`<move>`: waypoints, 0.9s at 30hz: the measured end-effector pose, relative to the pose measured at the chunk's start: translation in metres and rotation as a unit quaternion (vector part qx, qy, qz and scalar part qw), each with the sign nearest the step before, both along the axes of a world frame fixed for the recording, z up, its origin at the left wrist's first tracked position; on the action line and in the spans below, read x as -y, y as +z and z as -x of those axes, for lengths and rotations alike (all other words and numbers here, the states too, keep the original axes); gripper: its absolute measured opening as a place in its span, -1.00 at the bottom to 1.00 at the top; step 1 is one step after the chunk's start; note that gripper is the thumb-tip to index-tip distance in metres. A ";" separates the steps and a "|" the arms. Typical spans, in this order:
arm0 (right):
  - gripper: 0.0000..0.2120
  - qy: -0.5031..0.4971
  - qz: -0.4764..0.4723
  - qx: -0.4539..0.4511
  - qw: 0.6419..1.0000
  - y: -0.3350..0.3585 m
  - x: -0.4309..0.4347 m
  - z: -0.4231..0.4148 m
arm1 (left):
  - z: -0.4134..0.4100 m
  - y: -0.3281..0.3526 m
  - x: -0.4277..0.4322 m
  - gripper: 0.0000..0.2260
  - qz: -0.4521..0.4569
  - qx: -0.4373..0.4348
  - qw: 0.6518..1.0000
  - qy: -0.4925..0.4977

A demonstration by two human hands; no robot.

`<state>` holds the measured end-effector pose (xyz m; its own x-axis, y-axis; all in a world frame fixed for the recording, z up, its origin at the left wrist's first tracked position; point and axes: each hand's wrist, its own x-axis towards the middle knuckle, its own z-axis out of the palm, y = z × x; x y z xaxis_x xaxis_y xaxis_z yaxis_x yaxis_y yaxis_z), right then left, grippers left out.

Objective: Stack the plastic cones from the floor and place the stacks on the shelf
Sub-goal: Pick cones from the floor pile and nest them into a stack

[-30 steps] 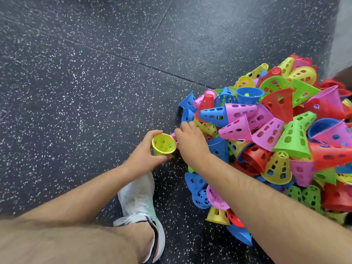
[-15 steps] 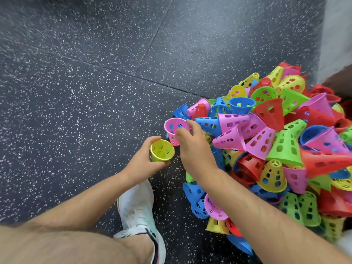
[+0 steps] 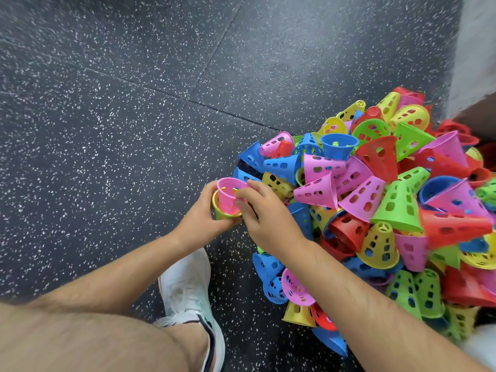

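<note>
Inner cone [image 3: 228, 194] in outer cone [image 3: 220, 214], cone pile [image 3: 375, 200] just rt, shoe [image 3: 188, 285] nearer viewer.

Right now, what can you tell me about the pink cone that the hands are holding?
The pink cone is glossy plastic with square holes in its wall. It sits wide mouth up, partly nested inside a yellow cone that the left hand holds. The right hand pinches its rim.
</note>
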<state>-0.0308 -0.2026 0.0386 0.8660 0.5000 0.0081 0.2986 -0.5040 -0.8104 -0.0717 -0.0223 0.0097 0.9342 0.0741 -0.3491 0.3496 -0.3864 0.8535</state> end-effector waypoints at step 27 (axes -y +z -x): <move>-0.79 0.104 0.305 0.065 0.944 -0.024 -0.038 -0.056 | 0.019 -0.034 -0.025 -0.31 -0.012 -0.055 0.998 0.029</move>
<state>0.0249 -0.1650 0.0151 0.7598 0.6051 -0.2378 0.5195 -0.7849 -0.3376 -0.0906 0.0032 -0.0244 0.8842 0.1364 -0.4467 0.4629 -0.3837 0.7991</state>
